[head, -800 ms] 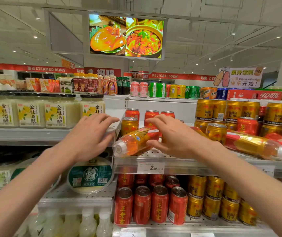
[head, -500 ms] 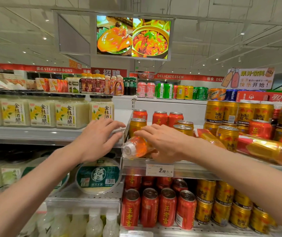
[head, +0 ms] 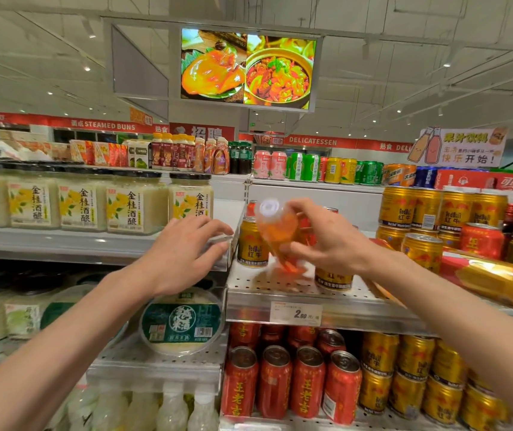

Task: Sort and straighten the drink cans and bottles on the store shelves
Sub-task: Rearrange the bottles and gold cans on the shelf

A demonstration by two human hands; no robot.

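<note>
Red cans [head: 275,381] with yellow characters line the front edge of the bottom shelf, gold cans [head: 410,387] packed in right beside them. One level up is the perforated metal shelf [head: 249,283] with a 2.60 price tag [head: 295,313] on its front edge. The right hand [head: 326,241] is closed round an orange bottle [head: 275,231], clear plastic full of amber drink, white cap tipped up and toward the camera, base down near the shelf; it's blurry so I can't tell if it's actually touching. A gold Red Bull can [head: 252,244] stands just to its left by the shelf's left edge, and another gold can [head: 333,276] sits partly behind the wrist. The left hand [head: 187,253] is spread flat, fingers apart, resting on the right front corner of the neighbouring shelf [head: 62,244], holding nothing. Off at the right edge a second orange bottle [head: 497,281] lies on its side. Further back, jars [head: 134,200] of pale rice stuff with black lids, and stacked gold cans [head: 454,209]. On the farthest shelf there's a row of mixed pink, green and yellow cans [head: 311,166].
</note>
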